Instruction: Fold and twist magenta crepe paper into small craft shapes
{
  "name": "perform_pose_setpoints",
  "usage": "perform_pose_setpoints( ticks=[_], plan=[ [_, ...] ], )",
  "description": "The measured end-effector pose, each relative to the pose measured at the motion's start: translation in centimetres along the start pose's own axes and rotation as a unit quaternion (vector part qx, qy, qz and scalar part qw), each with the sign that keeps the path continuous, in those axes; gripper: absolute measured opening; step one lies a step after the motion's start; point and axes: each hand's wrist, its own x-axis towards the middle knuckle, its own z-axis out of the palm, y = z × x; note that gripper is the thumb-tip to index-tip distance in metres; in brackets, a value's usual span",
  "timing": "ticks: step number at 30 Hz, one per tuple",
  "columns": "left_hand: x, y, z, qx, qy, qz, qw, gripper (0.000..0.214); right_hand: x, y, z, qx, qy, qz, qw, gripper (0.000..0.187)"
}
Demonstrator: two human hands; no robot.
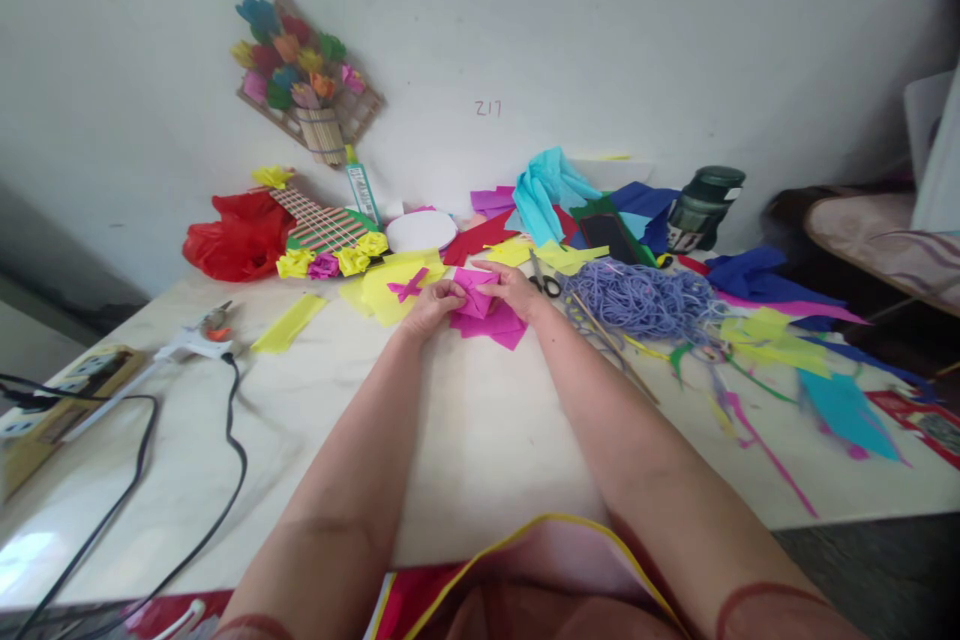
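Observation:
Between my two hands is a folded piece of magenta crepe paper point(475, 294), with crease lines across its face. My left hand point(438, 306) pinches its left edge between thumb and fingers. On the opposite edge, my right hand point(513, 290) grips it the same way. More magenta paper point(499, 328) lies on the table just under the held piece. A twisted magenta paper strip point(407, 287) rests on yellow paper sheets point(375, 292) beside my left hand. Black-handled scissors point(546, 282) lie to the right of my right hand.
A purple cord heap point(637, 298), a dark phone point(609, 238) and a dark green bottle point(705, 210) stand or lie rightward. At left are a glue gun point(196, 344), its black cable point(236, 440), a power strip point(67, 390) and a red plastic bag point(240, 238). A paper-flower decoration point(300, 70) hangs on the wall.

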Motion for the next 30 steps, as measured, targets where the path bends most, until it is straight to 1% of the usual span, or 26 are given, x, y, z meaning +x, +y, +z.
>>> perform_pose_setpoints(
  ticks=[2, 6, 8, 13, 19, 21, 24, 27, 30],
  plan=[
    [-0.06, 0.1, 0.1, -0.013, 0.007, -0.006, 1.0, 0.016, 0.01, 0.17, -0.13, 0.003, -0.01, 0.007, 1.0, 0.06],
    [-0.15, 0.27, 0.27, -0.039, 0.023, -0.01, 0.999, 0.018, 0.09, 0.65, -0.39, 0.009, -0.038, 0.022, 0.999, 0.067],
    [-0.1, 0.19, 0.24, -0.042, 0.023, -0.008, 0.999, 0.018, 0.16, 0.78, -0.42, -0.009, -0.033, 0.018, 0.999, 0.068],
    [0.08, -0.21, 0.02, -0.042, 0.02, 0.001, 0.999, 0.019, 0.24, 0.66, -0.19, -0.066, -0.004, -0.028, 0.997, 0.062],
    [0.01, -0.02, 0.32, -0.046, 0.031, -0.001, 0.998, 0.024, 0.28, 0.49, 0.09, -0.076, 0.003, -0.033, 0.997, 0.059],
    [-0.08, 0.16, 0.47, -0.041, 0.037, 0.004, 0.998, 0.025, 0.27, 0.42, 0.11, -0.066, -0.001, -0.023, 0.998, 0.056],
    [-0.19, 0.36, 0.63, -0.034, 0.043, 0.005, 0.998, 0.026, 0.21, 0.39, 0.11, -0.055, 0.003, -0.012, 0.998, 0.047],
    [-0.17, 0.35, 0.67, -0.034, 0.049, 0.004, 0.998, 0.029, 0.24, 0.54, 0.09, -0.069, 0.022, -0.018, 0.997, 0.039],
    [-0.09, 0.25, 0.64, -0.028, 0.05, 0.006, 0.998, 0.031, 0.35, 0.67, 0.11, -0.087, 0.028, -0.008, 0.996, 0.032]
  ],
)
